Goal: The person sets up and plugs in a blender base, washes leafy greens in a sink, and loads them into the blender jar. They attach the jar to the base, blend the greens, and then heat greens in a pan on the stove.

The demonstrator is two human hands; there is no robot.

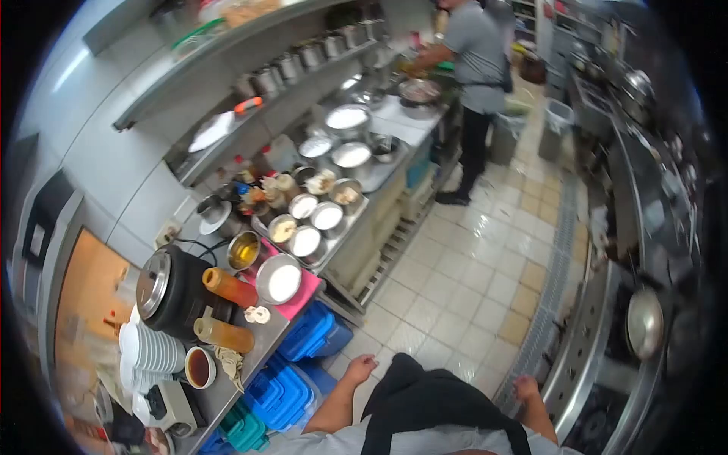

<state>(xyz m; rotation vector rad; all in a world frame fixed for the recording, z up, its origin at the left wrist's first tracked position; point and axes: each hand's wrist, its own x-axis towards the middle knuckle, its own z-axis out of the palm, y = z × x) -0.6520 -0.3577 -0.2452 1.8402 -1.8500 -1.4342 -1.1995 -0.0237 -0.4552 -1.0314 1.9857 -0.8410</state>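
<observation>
My left hand [362, 368] hangs above the tiled floor, close to the blue lidded bins [279, 394], with its fingers curled loosely and nothing visible in it. On the other side of my dark apron [440, 402], my right hand [525, 388] is low beside the stove front [580, 364]; it is blurred, and its fingers are hard to make out. Neither hand touches the counter. Nearest on the left counter are a bowl of dark sauce [200, 368], two squeeze bottles [224, 334] and a metal bowl of white contents [279, 279].
A person [479, 68] in a grey shirt stands at the far counter. Grey bins [557, 125] stand beyond them. A floor grate [550, 277] runs along the right side. A pan [644, 324] sits on the stove. Stacked plates [148, 345] and a black warmer [182, 296] are at left.
</observation>
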